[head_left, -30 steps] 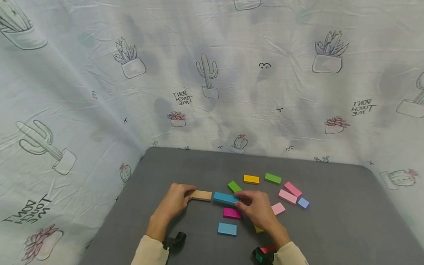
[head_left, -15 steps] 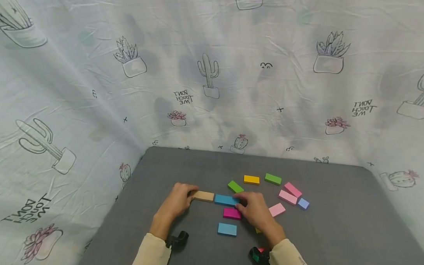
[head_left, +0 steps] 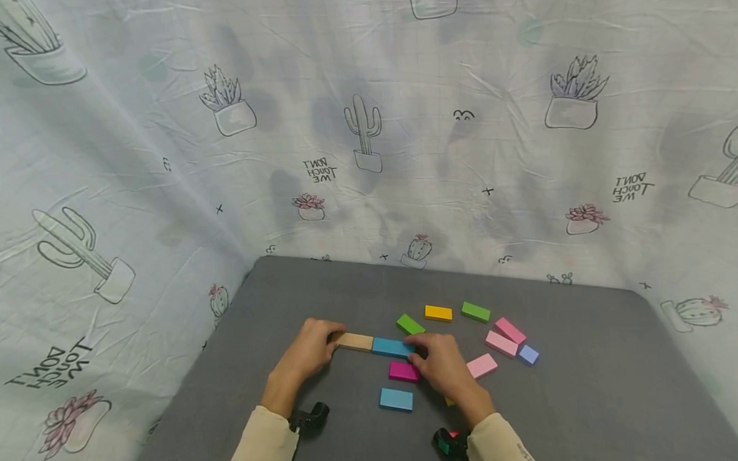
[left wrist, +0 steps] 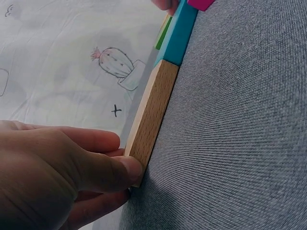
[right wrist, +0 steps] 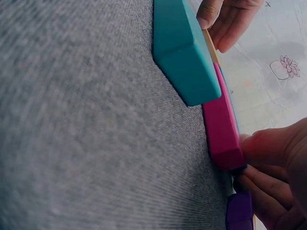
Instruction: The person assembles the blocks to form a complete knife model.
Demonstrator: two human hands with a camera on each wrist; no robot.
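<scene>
A: Grip status: the left hand (head_left: pixel 306 347) pinches the 9 o'clock end of a tan, oblong block of grained wood (head_left: pixel 355 342). And the right hand (head_left: pixel 448 363)?

B: It grasps, thumb and fingers closed in, the 3 o'clock end of a smooth, blue, oblong block (head_left: pixel 389 347); its material cannot be determined.

A: Specify both positions. Use the head view, 12 o'clock pointing away from the person.

B: The two blocks lie end to end, touching, on a grey, fabric-textured table surface (head_left: pixel 318 283): wood at 9 o'clock of the joint, blue at 3.

A: List adjacent parts, referenced to the joint.

B: A magenta rectangular block (head_left: pixel 403 372) sits at 4 o'clock, close to the blue one. A light-blue rectangular block (head_left: pixel 396 400) lies at 5 o'clock. A bright-green rectangular block (head_left: pixel 410 324) is at 2 o'clock, with a yellow-orange rectangular block (head_left: pixel 438 313) just beyond it.

A: Outlying parts?

B: At 3 o'clock, well apart, a periwinkle-blue block (head_left: pixel 528 355).
</scene>
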